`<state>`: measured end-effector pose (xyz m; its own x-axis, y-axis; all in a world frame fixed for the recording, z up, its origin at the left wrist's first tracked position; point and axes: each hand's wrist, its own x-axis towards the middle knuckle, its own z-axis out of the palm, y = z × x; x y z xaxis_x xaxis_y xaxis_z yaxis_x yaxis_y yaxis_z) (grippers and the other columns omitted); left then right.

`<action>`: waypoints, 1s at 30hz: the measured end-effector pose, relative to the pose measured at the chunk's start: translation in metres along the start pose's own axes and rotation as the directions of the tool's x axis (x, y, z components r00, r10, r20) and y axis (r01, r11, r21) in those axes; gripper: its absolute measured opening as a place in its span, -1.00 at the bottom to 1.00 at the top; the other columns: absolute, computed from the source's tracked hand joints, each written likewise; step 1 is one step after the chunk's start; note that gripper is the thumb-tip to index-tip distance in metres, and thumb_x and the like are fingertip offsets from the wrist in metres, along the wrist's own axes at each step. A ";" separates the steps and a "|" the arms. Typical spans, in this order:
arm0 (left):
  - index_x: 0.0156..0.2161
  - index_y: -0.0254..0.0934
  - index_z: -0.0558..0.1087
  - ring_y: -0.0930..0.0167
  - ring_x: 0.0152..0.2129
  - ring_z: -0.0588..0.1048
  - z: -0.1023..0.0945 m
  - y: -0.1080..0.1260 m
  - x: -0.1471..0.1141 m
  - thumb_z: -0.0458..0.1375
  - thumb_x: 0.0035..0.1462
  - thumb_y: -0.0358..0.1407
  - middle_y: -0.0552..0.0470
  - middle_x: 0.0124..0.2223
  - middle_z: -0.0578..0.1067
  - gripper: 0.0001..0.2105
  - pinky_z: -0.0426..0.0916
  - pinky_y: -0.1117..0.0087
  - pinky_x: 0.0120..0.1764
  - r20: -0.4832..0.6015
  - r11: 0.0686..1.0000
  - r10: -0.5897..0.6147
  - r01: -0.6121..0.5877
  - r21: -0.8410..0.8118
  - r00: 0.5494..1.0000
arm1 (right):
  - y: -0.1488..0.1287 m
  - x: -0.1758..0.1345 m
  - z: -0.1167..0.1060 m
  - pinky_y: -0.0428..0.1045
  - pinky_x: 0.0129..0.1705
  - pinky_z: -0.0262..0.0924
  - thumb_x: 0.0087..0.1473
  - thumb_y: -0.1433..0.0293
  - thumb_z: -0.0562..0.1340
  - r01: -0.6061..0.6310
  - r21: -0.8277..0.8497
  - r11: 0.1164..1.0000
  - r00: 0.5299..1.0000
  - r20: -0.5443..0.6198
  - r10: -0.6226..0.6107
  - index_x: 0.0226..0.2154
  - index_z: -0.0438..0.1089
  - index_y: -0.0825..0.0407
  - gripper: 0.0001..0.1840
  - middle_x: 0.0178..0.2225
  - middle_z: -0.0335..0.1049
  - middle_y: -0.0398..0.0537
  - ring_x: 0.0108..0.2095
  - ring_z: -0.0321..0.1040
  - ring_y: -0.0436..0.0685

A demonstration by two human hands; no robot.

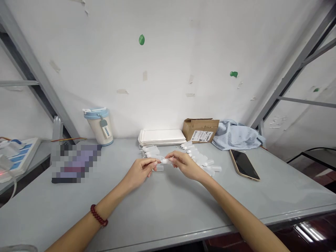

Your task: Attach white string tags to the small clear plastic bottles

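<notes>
Centrally, a small white plastic piece (165, 161) is held over the smooth grey surface (168, 210) between the left hand (140, 170) and right hand (187, 166), each grip a narrow pinch on it. Near the left hand lies a translucent white tube (159, 168); beside the right, a cluster of white plastic pieces (202, 160) sits near a brown cardboard box (201, 127).

Open passage runs over the desk (162, 217) between the left forearm (115, 196) and right forearm (231, 206), whereas small white bottles (193, 152), a white stack (162, 135), cardboard box (201, 131), cloth (236, 137) and cup (98, 127) obstruct the farther side, and a phone (244, 165) the right.
</notes>
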<state>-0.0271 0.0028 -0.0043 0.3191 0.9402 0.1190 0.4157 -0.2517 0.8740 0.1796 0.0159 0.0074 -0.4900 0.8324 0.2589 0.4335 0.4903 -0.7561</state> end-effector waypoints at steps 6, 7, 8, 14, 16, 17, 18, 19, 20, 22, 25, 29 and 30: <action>-0.52 -0.32 0.38 0.56 -0.68 0.17 0.000 0.002 -0.001 -0.02 0.08 -0.06 0.06 -0.48 0.39 -0.63 0.14 0.48 -0.58 0.024 0.999 0.000 0.001 -0.037 1.000 | 0.002 0.000 0.001 -0.08 -0.41 0.14 0.19 0.34 0.00 0.035 -0.042 0.998 0.999 -0.009 -0.036 -0.23 0.36 0.05 -0.74 -0.44 0.26 -0.12 -0.48 0.18 -0.02; -0.52 -0.32 0.38 0.57 -0.69 0.17 0.000 0.003 -0.001 -0.02 0.08 -0.06 0.04 -0.46 0.41 -0.63 0.14 0.48 -0.58 0.030 0.999 0.004 -0.002 -0.043 1.000 | 0.003 0.000 0.001 -0.08 -0.41 0.14 0.19 0.35 0.00 0.039 -0.053 0.998 0.999 -0.011 -0.040 -0.23 0.36 0.05 -0.75 -0.44 0.26 -0.13 -0.48 0.19 -0.02; -0.53 -0.32 0.38 0.57 -0.69 0.16 0.000 0.002 -0.001 -0.02 0.08 -0.06 0.04 -0.46 0.41 -0.63 0.14 0.48 -0.59 0.033 0.999 0.007 -0.005 -0.045 0.999 | 0.003 0.000 0.002 -0.08 -0.41 0.14 0.19 0.36 0.00 0.046 -0.066 0.997 0.999 -0.014 -0.047 -0.24 0.36 0.05 -0.75 -0.44 0.27 -0.13 -0.48 0.19 -0.02; -0.59 -0.32 0.36 0.55 -0.68 0.18 0.001 -0.004 0.000 0.00 0.09 -0.15 0.08 -0.55 0.37 -0.66 0.14 0.48 -0.54 0.038 0.999 0.023 -0.022 -0.024 0.999 | 0.001 -0.002 0.009 -0.02 -0.26 0.18 0.17 0.49 0.00 0.171 -0.182 0.968 0.982 -0.046 -0.182 -0.25 0.33 0.06 -0.79 -0.33 0.32 -0.04 -0.33 0.26 0.04; -0.59 -0.31 0.36 0.54 -0.68 0.17 0.001 -0.007 0.000 -0.01 0.10 -0.15 0.10 -0.59 0.33 -0.65 0.13 0.48 -0.55 0.031 1.000 0.022 -0.022 0.003 0.999 | 0.001 -0.002 0.014 -0.01 -0.23 0.19 0.17 0.52 -0.02 0.216 -0.222 0.951 0.970 -0.063 -0.235 -0.23 0.30 0.07 -0.78 -0.27 0.31 0.01 -0.28 0.27 0.06; -0.59 -0.31 0.35 0.54 -0.68 0.16 0.001 -0.008 0.000 -0.02 0.11 -0.15 0.11 -0.59 0.32 -0.65 0.12 0.48 -0.55 0.024 1.000 0.022 -0.022 0.016 0.999 | 0.001 -0.003 0.017 0.00 -0.22 0.20 0.17 0.53 -0.02 0.230 -0.247 0.941 0.965 -0.070 -0.254 -0.21 0.29 0.07 -0.77 -0.26 0.29 0.03 -0.27 0.27 0.07; -0.60 -0.31 0.34 0.54 -0.68 0.16 0.002 -0.010 -0.001 -0.02 0.11 -0.15 0.11 -0.60 0.31 -0.65 0.11 0.48 -0.56 0.015 0.999 0.025 -0.025 0.031 1.000 | 0.002 -0.003 0.020 0.00 -0.22 0.21 0.16 0.55 -0.03 0.239 -0.272 0.932 0.961 -0.075 -0.268 -0.19 0.27 0.07 -0.77 -0.25 0.28 0.04 -0.26 0.27 0.08; -0.61 -0.30 0.33 0.53 -0.67 0.16 0.002 -0.010 -0.001 -0.03 0.11 -0.16 0.11 -0.60 0.31 -0.65 0.10 0.48 -0.56 0.004 0.998 0.032 -0.032 0.049 0.999 | 0.003 -0.003 0.022 0.00 -0.22 0.22 0.16 0.56 -0.03 0.244 -0.298 0.923 0.958 -0.076 -0.278 -0.17 0.26 0.07 -0.75 -0.24 0.26 0.05 -0.26 0.27 0.08; -0.62 -0.30 0.31 0.52 -0.66 0.17 0.003 -0.011 -0.001 -0.04 0.12 -0.16 0.11 -0.59 0.31 -0.64 0.09 0.48 -0.55 -0.007 0.996 0.044 -0.043 0.073 0.999 | 0.004 -0.003 0.024 0.00 -0.22 0.23 0.15 0.57 -0.03 0.248 -0.322 0.914 0.956 -0.072 -0.285 -0.15 0.25 0.08 -0.74 -0.23 0.25 0.06 -0.25 0.28 0.08; -0.64 -0.29 0.28 0.51 -0.64 0.18 0.004 -0.013 -0.002 -0.05 0.13 -0.19 0.11 -0.61 0.28 -0.64 0.08 0.48 -0.54 -0.023 0.989 0.076 -0.072 0.127 0.997 | 0.005 -0.004 0.027 0.00 -0.21 0.24 0.14 0.59 -0.03 0.253 -0.357 0.899 0.955 -0.058 -0.291 -0.14 0.23 0.09 -0.73 -0.23 0.24 0.07 -0.25 0.28 0.08; -0.65 -0.29 0.25 0.50 -0.65 0.16 0.007 -0.015 -0.002 -0.06 0.14 -0.20 0.12 -0.64 0.21 -0.63 0.05 0.48 -0.55 -0.034 0.978 0.108 -0.100 0.185 0.994 | 0.006 -0.004 0.029 0.00 -0.21 0.25 0.12 0.61 -0.03 0.255 -0.363 0.896 0.954 -0.055 -0.294 -0.15 0.24 0.10 -0.73 -0.23 0.24 0.08 -0.25 0.28 0.08; -0.65 -0.29 0.25 0.51 -0.66 0.13 0.009 -0.014 -0.002 -0.05 0.14 -0.17 0.13 -0.65 0.19 -0.62 0.04 0.47 -0.55 -0.064 0.980 0.113 -0.101 0.172 0.991 | 0.006 -0.003 0.030 -0.01 -0.23 0.25 0.14 0.59 -0.03 0.278 -0.315 0.907 0.942 -0.096 -0.322 -0.17 0.25 0.10 -0.75 -0.25 0.25 0.06 -0.26 0.29 0.07; -0.64 -0.29 0.28 0.51 -0.66 0.14 0.009 -0.012 -0.002 -0.04 0.13 -0.16 0.13 -0.64 0.22 -0.62 0.06 0.47 -0.55 -0.070 0.984 0.102 -0.091 0.154 0.992 | 0.006 -0.002 0.029 -0.01 -0.23 0.25 0.14 0.58 -0.02 0.286 -0.293 0.912 0.937 -0.115 -0.330 -0.18 0.26 0.09 -0.76 -0.26 0.26 0.05 -0.27 0.29 0.07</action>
<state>-0.0253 0.0021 -0.0195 0.2998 0.9233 0.2403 0.5109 -0.3681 0.7769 0.1611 0.0092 -0.0152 -0.5151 0.6475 0.5616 0.4769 0.7610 -0.4399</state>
